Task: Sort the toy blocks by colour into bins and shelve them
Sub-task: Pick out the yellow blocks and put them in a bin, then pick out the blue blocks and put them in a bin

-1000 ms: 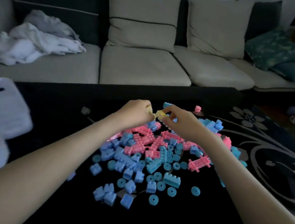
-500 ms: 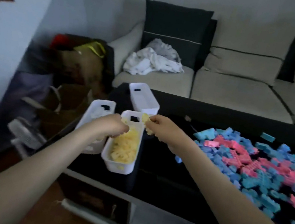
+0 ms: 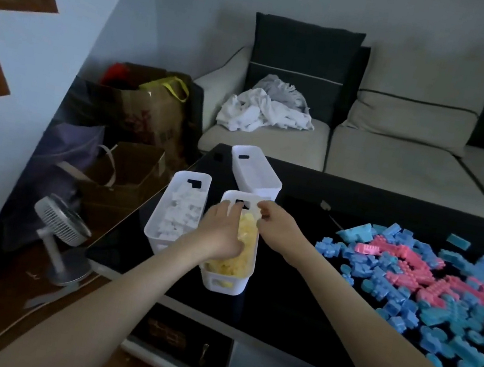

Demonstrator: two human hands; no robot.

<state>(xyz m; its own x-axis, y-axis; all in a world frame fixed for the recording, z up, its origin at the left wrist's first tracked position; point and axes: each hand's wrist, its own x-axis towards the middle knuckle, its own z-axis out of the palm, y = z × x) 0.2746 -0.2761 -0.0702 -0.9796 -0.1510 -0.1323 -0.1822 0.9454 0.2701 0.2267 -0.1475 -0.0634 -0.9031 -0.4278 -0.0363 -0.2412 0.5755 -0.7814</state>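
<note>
A white bin [image 3: 222, 285] filled with yellow blocks [image 3: 241, 263] stands near the left end of the black table [image 3: 287, 290]. My left hand [image 3: 219, 232] lies palm down over the yellow blocks, fingers stretched toward the bin's far handle slot. My right hand [image 3: 274, 224] hovers at the bin's far right rim with curled fingers; what they hold is hidden. To the left is a second bin [image 3: 158, 235] with white blocks [image 3: 181, 210]. Behind them lies a third white bin [image 3: 257, 173], its contents hidden. A loose pile of blue and pink blocks [image 3: 411, 272] covers the table's right side.
A small standing fan [image 3: 62, 225] is on the floor left of the table, with paper bags and boxes [image 3: 149, 116] behind it. The sofa [image 3: 397, 164] runs behind the table, with a heap of clothes [image 3: 265, 112] on its left seat.
My view has swung left from the block pile to the bins. Both hands carried yellow blocks over and now sit at the yellow bin, the left one lowered onto its contents.
</note>
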